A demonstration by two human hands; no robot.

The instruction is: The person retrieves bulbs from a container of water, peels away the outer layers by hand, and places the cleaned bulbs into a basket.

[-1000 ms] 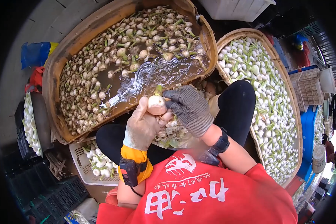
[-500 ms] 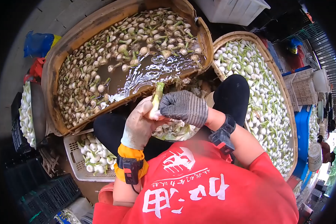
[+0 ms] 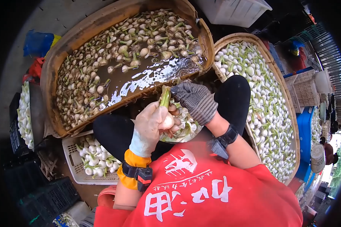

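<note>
My left hand (image 3: 150,123), in a pale glove with an orange cuff, is closed around a garlic bulb (image 3: 167,122) with its green stem pointing up. The bulb is whitish and rounded. At the top of the stem, my right hand (image 3: 195,101), in a grey striped glove, has its fingers curled and pressed together. Whether they pinch the stem's outer skin cannot be made out. Beneath both hands, between the knees, lies a heap of pale and green peelings (image 3: 187,126), partly hidden by the hands.
Ahead stands a large tub (image 3: 51,90) of water with unpeeled garlic floating in it. A second tub (image 3: 271,56) on the right is full of white peeled garlic. At lower left, a white plastic basket (image 3: 74,160) holds more peeled bulbs. Dark crates (image 3: 49,200) stand behind it.
My right hand has moved from the lower bulb up to the stem's top, slightly right. The garlic has come lower and more of its round bulb shows.
</note>
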